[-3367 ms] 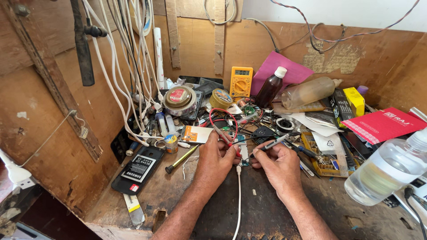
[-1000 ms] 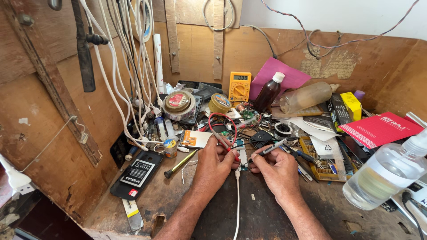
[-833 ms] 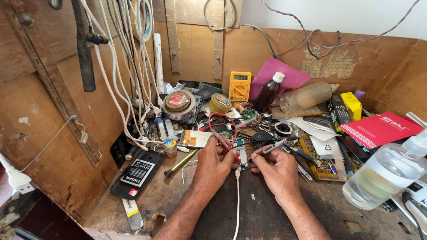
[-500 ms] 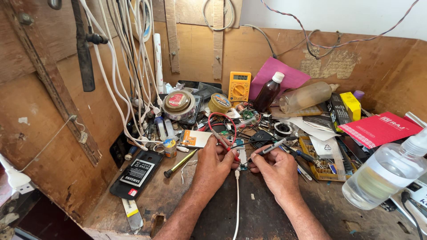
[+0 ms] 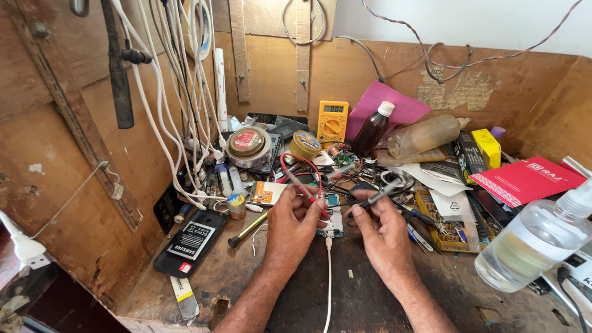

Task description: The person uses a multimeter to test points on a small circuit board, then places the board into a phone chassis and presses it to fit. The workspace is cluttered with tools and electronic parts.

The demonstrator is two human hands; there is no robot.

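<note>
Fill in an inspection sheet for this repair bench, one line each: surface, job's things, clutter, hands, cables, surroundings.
Surface: worn wooden bench, scuffed and stained.
Job's things: small circuit board between the hands; red probe and black probe touching it.
Clutter: yellow multimeter, brown bottle, clear bottle, tape roll, phone back with battery, red booklet.
Hands: left hand holds the red probe; right hand holds the black probe.
Cables: white cable plugged into the board; white cable bundle hanging at left.
Surroundings: wooden panel walls.
</note>
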